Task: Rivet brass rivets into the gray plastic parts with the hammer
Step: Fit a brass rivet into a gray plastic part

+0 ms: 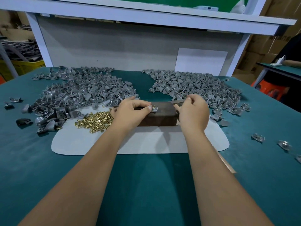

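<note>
A dark metal block [160, 117] stands on a pale grey mat [146, 141]. On its top lies one gray plastic part [154, 109] with a brass rivet standing in it. My left hand [130, 111] pinches this part at its left side. My right hand [193, 112] is at the block's right end, its fingers curled round the hammer [177, 102] close to the head. The hammer's wooden handle [225, 162] runs back under my right forearm. A heap of loose brass rivets [94, 120] lies left of the block.
Two big piles of gray parts cover the green table, one at the left [84, 93] and one at the right [195, 87]. Several loose parts [258, 137] lie at the right edge. A white shelf frame [146, 15] rises behind.
</note>
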